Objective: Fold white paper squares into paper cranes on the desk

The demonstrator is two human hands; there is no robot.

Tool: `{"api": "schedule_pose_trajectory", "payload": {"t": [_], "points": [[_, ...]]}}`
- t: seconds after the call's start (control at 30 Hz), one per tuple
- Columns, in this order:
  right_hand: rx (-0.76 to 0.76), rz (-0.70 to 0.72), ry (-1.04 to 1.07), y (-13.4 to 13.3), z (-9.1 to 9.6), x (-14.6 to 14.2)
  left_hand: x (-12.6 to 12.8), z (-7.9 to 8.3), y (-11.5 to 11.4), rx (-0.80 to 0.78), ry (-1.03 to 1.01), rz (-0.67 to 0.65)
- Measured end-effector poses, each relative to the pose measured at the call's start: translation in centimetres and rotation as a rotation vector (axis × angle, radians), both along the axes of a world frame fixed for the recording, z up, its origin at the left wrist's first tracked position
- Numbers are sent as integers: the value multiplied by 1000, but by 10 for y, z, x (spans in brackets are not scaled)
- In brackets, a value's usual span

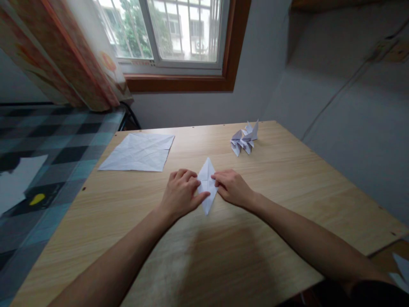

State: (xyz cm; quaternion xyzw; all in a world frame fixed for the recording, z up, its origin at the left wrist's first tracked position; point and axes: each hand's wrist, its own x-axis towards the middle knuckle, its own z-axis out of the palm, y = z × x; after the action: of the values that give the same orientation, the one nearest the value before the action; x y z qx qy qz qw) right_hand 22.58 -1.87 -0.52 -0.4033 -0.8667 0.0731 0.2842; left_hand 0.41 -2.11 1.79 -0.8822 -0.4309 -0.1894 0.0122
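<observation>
A small white paper folded into a long diamond (207,175) lies flat on the wooden table (223,238). My left hand (182,192) rests on its left half, fingers curled and pressing, thumb across the lower part. My right hand (232,187) presses on its right edge with bent fingertips. Both hands hold the folded paper down between them.
A creased white square sheet (139,152) lies at the table's back left. Finished folded paper figures (244,140) sit in a small pile at the back right. A checked bed cover (47,149) is to the left, a window and curtain behind, grey walls on the right.
</observation>
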Motion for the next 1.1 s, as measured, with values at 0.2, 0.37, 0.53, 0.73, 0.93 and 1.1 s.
{"api": "schedule_pose_trajectory", "payload": {"t": [0.2, 0.37, 0.53, 0.73, 0.93, 1.1], "points": [[86, 112, -95, -9, 4, -4, 0, -6, -1, 14, 141, 19], [145, 180, 26, -7, -5, -11, -4, -15, 4, -5, 178, 1], [209, 101, -1, -9, -2, -11, -6, -16, 8, 19, 135, -5], [88, 143, -116, -7, -4, -10, -4, -7, 5, 85, 126, -56], [103, 167, -229, -10, -5, -5, -3, -7, 5, 2, 235, -93], [199, 154, -290, -13, -3, 7, -10, -14, 11, -72, 38, -55]]}}
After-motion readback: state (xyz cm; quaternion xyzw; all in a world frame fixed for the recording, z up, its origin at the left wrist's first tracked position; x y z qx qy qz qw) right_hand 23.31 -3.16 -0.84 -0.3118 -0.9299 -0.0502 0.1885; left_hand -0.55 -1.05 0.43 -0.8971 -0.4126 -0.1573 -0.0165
